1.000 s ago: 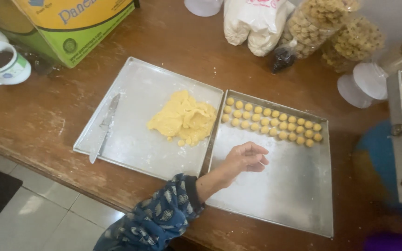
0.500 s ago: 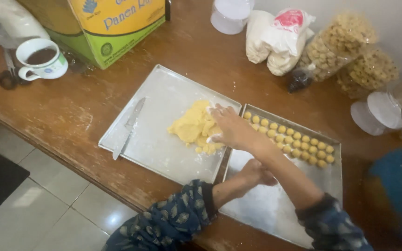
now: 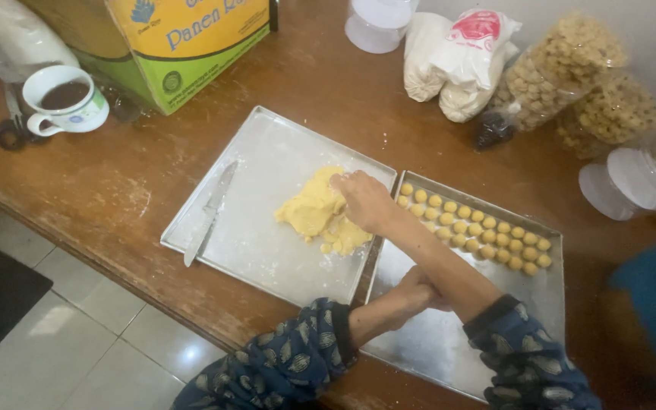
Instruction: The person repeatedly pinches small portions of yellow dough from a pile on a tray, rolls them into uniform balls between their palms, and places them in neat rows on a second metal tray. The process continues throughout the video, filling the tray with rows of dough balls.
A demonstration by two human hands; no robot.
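Note:
My right hand [image 3: 364, 201] reaches across to the lump of yellow dough [image 3: 309, 209] on the left metal tray [image 3: 267, 163], fingers curled into the dough's right edge. My left hand [image 3: 413, 294] rests on the bare front part of the right metal tray [image 3: 495, 326], partly hidden under my right forearm. Rows of small yellow dough balls [image 3: 466, 226] line the far edge of the right tray. A knife [image 3: 210, 212] lies along the left side of the left tray.
Both trays sit on a brown wooden table [image 3: 115, 182] whose front edge drops to a tiled floor. A cup of dark drink [image 3: 66, 99] and a yellow-green carton [image 3: 184, 38] stand far left. White bags [image 3: 457, 61], bags of snacks [image 3: 571, 83] and a plastic lid [image 3: 624, 182] are at the back right.
My right hand came in over the left forearm and settled on the dough. One second ago only the left hand was in view, on the right tray. The camera has shifted.

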